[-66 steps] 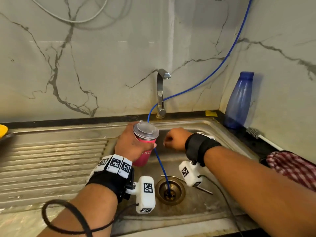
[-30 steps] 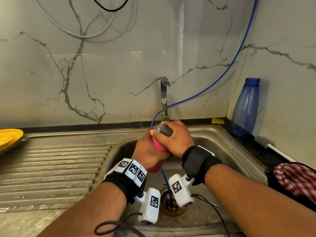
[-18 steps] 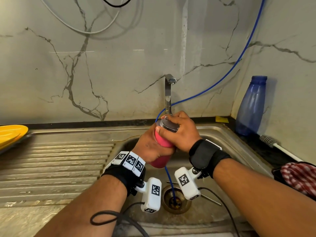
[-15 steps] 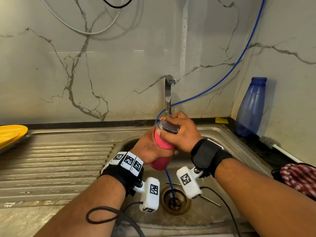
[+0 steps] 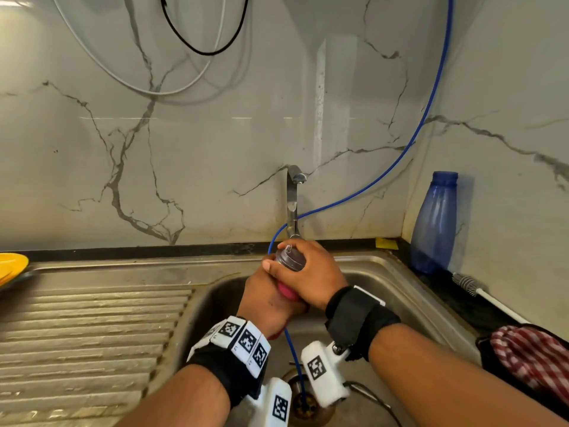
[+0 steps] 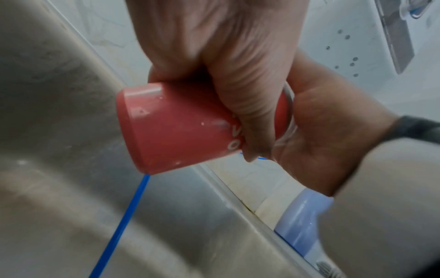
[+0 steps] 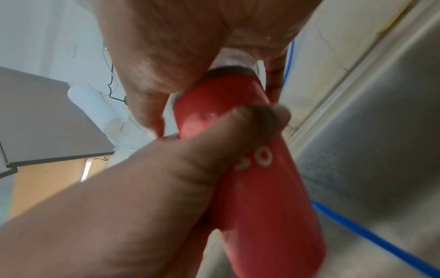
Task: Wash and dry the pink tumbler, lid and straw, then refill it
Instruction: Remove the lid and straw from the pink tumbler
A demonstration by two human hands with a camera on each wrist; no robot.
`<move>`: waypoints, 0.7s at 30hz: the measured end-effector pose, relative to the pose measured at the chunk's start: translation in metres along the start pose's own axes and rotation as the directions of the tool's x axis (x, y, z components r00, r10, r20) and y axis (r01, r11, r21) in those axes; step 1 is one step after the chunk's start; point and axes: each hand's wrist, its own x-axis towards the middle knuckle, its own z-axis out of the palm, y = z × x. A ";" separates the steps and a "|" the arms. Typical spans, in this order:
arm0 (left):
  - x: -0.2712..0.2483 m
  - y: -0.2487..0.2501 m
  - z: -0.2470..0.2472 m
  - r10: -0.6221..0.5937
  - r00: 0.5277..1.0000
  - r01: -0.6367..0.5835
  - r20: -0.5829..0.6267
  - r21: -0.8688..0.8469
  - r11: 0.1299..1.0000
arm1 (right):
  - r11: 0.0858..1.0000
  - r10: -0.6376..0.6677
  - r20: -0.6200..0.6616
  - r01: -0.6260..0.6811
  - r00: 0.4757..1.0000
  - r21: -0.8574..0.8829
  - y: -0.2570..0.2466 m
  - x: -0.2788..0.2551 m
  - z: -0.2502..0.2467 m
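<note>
1. nearest us, our left hand (image 5: 271, 300) wraps the body of the pink tumbler (image 6: 185, 127); its fingers (image 6: 247, 105) are curled round the wall, thumb on the near side.
2. our right hand (image 5: 311, 278) grips the clear lid (image 5: 289, 260) from above, fingers curled over its rim; the lid sits on the tumbler's mouth. whether it is seated tight or loose we cannot tell.
3. tumbler held tilted in the air over the sink (image 5: 385, 272) basin, touching no surface; white lettering shows on its side.
4. a thin blue tube (image 5: 292, 355) runs behind the tumbler down into the drain (image 5: 308, 408).
5. left of the basin: ribbed draining board (image 5: 92, 334), with a yellow dish (image 5: 10, 266) at its far left edge.
6. right of the sink on the table: red checked cloth (image 5: 532, 355), bottle brush (image 5: 468, 283), blue bottle (image 5: 434, 223) upright in the corner.
7. farthest: tap (image 5: 292, 198) at the marble wall, just behind our hands.
</note>
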 end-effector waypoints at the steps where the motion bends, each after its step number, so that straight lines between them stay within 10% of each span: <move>1: 0.000 0.001 0.001 -0.010 1.000 0.010 -0.016 -0.022 1.000 | 1.000 -0.002 -0.051 0.004 0.999 0.028 0.000 0.000 0.002; 15: 0.007 0.004 -0.013 0.113 0.981 -0.053 0.158 -0.340 0.939 | 0.922 -0.134 0.022 0.116 0.991 0.370 -0.001 0.006 -0.015; 21: 0.006 0.000 -0.020 0.164 0.942 -0.034 0.294 -0.402 0.915 | 0.736 -0.079 0.093 -0.005 0.993 0.677 -0.003 0.013 -0.035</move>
